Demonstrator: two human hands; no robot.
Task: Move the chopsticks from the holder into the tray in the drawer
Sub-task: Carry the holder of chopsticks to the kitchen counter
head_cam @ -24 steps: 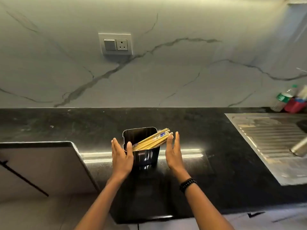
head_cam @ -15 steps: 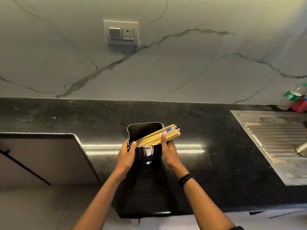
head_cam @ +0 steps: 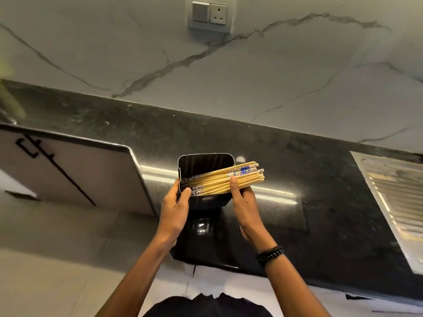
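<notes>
A black square holder (head_cam: 206, 162) stands on the dark stone counter (head_cam: 320, 179). A bundle of several wooden chopsticks (head_cam: 219, 179) with blue-printed ends lies slanted across its open top, thick ends sticking out to the right. My left hand (head_cam: 175, 209) grips the holder's left front corner, thumb on the rim by the chopstick tips. My right hand (head_cam: 245, 207) cups the bundle from below at the holder's right side, thumb pressed on top of the sticks. No drawer or tray is in view.
A steel sink drainboard (head_cam: 393, 202) lies at the right. A white cabinet door (head_cam: 75, 175) with a black handle is at the left below the counter edge. A switch and socket plate (head_cam: 210, 14) sits on the marble wall behind.
Both hands went from open beside the holder to closing on it and the chopsticks. The camera has tilted and moved closer, so the counter now slopes in view.
</notes>
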